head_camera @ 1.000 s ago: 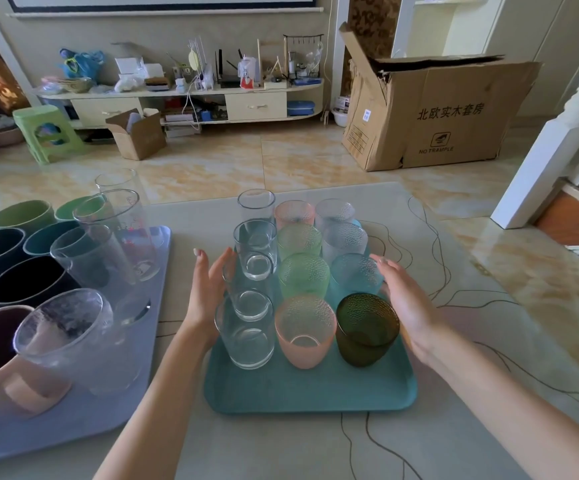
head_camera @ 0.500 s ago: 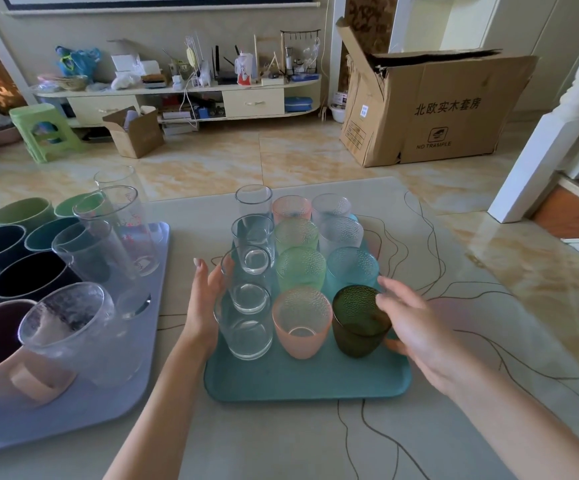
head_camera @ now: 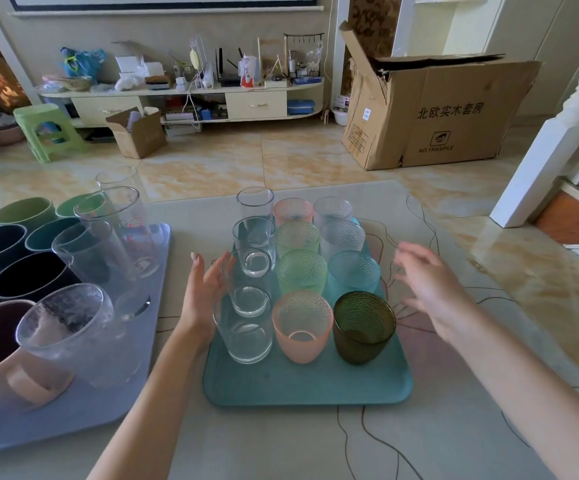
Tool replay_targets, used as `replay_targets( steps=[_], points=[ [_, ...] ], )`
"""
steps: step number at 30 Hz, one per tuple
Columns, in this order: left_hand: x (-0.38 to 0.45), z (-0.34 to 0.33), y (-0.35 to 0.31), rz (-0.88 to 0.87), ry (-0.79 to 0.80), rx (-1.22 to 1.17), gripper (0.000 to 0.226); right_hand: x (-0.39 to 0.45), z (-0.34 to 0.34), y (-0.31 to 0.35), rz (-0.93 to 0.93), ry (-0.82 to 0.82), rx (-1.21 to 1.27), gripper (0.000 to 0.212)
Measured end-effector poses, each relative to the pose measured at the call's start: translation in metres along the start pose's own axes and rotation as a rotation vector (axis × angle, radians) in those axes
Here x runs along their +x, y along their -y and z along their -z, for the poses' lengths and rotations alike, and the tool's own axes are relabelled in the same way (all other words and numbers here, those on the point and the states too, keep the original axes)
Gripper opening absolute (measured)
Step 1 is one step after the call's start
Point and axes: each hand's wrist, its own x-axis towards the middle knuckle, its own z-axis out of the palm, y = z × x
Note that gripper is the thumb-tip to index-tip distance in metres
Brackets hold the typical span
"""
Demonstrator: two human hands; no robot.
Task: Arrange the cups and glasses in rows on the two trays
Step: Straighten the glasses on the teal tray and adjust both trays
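The teal tray [head_camera: 309,386] carries twelve glasses in three rows of four: clear glasses [head_camera: 246,327] on the left, the pink glass [head_camera: 302,327] and dark green glass [head_camera: 364,327] nearest. The left hand [head_camera: 205,289] rests flat against the clear column, fingers straight and together. The right hand [head_camera: 426,282] hovers beside the tray, fingers spread, holding nothing; the grey tray [head_camera: 149,368] with mugs [head_camera: 14,275] sits left.

Left hand [head_camera: 205,289] flat, fingers straight, palm against the left side of the teal tray [head_camera: 307,386]'s clear-glass column. Right hand [head_camera: 426,285] open, fingers spread, hovering off the tray's right edge, touching nothing. Both forearms reach in from the tray's near side.
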Motion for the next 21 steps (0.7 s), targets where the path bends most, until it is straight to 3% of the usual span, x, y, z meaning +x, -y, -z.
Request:
replay_targets(
  steps=[4, 7, 11, 16, 21],
  points=[
    [0.016, -0.006, -0.004, -0.027, 0.016, -0.068, 0.067, 0.041, -0.005, 0.022, 0.208, 0.176, -0.344, 0.028],
    [0.024, -0.013, -0.007, -0.037, 0.052, -0.049, 0.062, 0.055, -0.012, 0.025, 0.252, 0.325, -0.519, 0.021],
    [0.036, -0.013, -0.005, -0.06, 0.079, -0.049, 0.052, 0.068, -0.016, 0.019, 0.282, 0.303, -0.527, 0.015],
    [0.034, -0.012, -0.003, -0.073, 0.146, -0.092, 0.056, 0.072, -0.015, 0.018, 0.288, 0.276, -0.543, 0.013],
    [0.034, -0.012, -0.003, -0.134, 0.072, -0.033, 0.052, 0.071, -0.017, 0.016, 0.29, 0.261, -0.514, 0.014]
  ],
)
